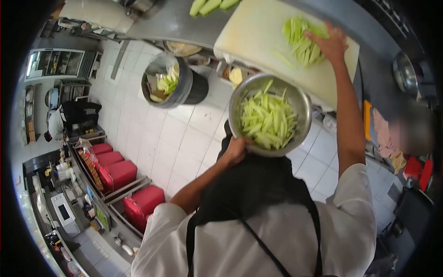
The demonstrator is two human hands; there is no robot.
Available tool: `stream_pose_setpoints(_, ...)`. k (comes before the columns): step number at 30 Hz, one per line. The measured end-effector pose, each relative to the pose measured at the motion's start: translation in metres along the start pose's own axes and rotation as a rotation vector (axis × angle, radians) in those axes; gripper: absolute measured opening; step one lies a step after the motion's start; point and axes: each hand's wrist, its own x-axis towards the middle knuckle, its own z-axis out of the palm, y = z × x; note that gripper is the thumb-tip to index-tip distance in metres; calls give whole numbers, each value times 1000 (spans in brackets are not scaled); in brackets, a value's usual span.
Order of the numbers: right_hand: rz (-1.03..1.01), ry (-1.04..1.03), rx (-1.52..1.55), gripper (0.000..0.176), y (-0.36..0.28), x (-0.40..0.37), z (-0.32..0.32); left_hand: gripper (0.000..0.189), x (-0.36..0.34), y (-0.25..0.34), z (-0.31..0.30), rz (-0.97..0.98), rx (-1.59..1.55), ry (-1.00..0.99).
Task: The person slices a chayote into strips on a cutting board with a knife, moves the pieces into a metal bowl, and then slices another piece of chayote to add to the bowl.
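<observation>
My left hand grips the near left rim of a metal colander, its fingers closed on the edge. Pale green cut strips fill much of the colander, which is held against my black apron at the near edge of the counter. A white cutting board lies on the metal counter, and a pile of similar green strips rests on it. At the right side of that pile is my right hand, its fingers spread and touching the strips.
Whole green vegetables lie beyond the board. A grey bin with scraps stands on the tiled floor to the left. A metal bowl is at the right. Red containers line the lower left. Another person is far left.
</observation>
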Motion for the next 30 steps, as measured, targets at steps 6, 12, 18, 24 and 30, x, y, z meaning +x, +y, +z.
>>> stream_pose_setpoints(6, -70, -213, 270, 73, 19, 10, 47, 57, 9, 7, -3, -20, -6, 90)
stream_pose_setpoints(12, -39, -201, 343, 61, 18, -31, 22, 55, 4, 11, 5, -11, 3, 57)
stream_pose_setpoints(18, -45, -247, 404, 61, 11, -73, 3, 49, -5, 21, 20, -13, -88, 145)
stream_pose_setpoints(24, -81, -201, 523, 58, -44, -162, -21, 54, 13, 2, -6, -17, -5, 65)
stream_pose_setpoints(30, -84, -190, 693, 49, -90, -169, -55, 51, -2, 26, 15, 8, -19, 143)
